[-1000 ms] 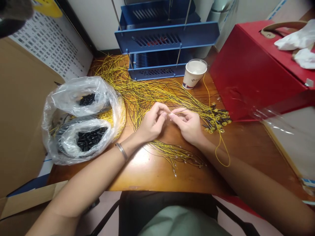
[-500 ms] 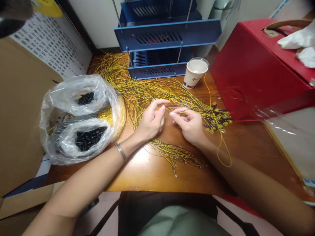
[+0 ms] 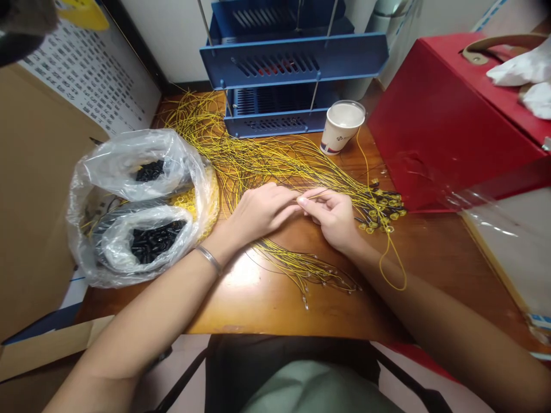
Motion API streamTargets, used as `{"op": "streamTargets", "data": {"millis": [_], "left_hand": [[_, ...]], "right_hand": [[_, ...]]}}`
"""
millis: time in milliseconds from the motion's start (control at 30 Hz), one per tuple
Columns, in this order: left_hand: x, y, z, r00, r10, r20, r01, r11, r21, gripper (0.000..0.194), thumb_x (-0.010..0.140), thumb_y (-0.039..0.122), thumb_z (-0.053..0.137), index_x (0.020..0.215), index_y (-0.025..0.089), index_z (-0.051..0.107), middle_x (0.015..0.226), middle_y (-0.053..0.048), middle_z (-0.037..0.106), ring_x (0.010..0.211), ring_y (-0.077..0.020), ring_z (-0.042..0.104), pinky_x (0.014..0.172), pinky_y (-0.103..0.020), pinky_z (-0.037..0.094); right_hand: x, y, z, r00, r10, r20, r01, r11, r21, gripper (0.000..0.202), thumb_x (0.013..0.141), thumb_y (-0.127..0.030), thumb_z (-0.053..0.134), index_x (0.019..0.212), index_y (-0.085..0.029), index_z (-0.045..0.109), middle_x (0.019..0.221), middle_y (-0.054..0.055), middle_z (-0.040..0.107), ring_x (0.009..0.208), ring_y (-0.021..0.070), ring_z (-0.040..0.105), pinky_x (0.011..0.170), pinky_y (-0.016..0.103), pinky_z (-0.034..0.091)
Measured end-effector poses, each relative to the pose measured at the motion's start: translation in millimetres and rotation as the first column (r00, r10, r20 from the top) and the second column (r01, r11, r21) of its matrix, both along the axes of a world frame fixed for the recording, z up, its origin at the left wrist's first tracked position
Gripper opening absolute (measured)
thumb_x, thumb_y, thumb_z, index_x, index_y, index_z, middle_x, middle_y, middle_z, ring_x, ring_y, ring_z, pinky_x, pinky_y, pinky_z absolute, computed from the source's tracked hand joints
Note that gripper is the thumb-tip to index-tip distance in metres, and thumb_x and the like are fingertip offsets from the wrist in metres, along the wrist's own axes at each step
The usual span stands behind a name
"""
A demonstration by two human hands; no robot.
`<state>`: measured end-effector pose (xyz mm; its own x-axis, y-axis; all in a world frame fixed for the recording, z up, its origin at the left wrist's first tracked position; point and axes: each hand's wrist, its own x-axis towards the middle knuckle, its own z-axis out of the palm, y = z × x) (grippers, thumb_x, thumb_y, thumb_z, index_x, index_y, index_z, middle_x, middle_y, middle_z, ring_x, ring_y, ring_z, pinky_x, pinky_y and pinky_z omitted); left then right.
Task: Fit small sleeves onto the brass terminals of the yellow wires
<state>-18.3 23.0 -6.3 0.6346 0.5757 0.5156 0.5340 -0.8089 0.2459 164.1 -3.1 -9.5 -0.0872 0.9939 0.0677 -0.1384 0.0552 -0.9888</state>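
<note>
Nearside of the paper cup (image 3: 342,131), the right hand (image 3: 334,215) pinched a yellow wire (image 3: 314,198); left hand (image 3: 263,211) fingers' closure was indeterminable.

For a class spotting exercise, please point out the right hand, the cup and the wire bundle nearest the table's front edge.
Right hand (image 3: 334,219), head view: middle of the hand.
Cup (image 3: 339,135), head view: its outer wall.
Wire bundle (image 3: 293,264), head view: its middle strands.
</note>
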Motion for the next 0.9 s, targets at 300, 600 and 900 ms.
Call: {"op": "streamTargets", "data": {"millis": [300,600,900], "left_hand": [[-0.1,-1.1,4.6,0.994,-0.066,-0.083,0.081,0.978,0.194,0.03,0.101,0.029,0.05,0.079,0.018,0.066,0.065,-0.001,0.064,0.06,-0.0147,0.045,0.052,-0.029,0.028],[2.1,-7.5,2.6,0.993,-0.11,0.048,0.109,0.994,0.019,0.046,0.1,0.027,0.046,0.055,0.018,0.048,0.051,0.002,0.038,0.05,-0.012,0.036,0.049,-0.031,0.022],[7.4,-6.2,-4.1,0.966,-0.082,0.246,0.111,0.988,-0.109,0.059,0.102,0.029,0.041,0.045,0.017,0.034,0.044,0.004,0.029,0.041,-0.0084,0.027,0.047,-0.028,0.019]], "right_hand": [[7.0,5.5,1.2,0.993,0.119,-0.001,-0.119,0.991,-0.066,0.024,0.069,-0.037,0.079,0.071,-0.016,0.067,0.056,-0.001,0.061,0.045,0.0067,0.038,0.044,0.023,0.026],[9.7,7.0,2.7,0.98,0.199,-0.03,-0.2,0.979,-0.041,0.023,0.067,-0.035,0.079,0.068,-0.015,0.069,0.054,-0.002,0.058,0.045,0.0059,0.038,0.045,0.023,0.026],[8.4,7.5,-0.4,0.981,0.179,-0.074,-0.182,0.982,-0.04,0.027,0.069,-0.039,0.081,0.07,-0.015,0.068,0.046,-0.006,0.047,0.041,0.0048,0.032,0.042,0.022,0.02]]}}
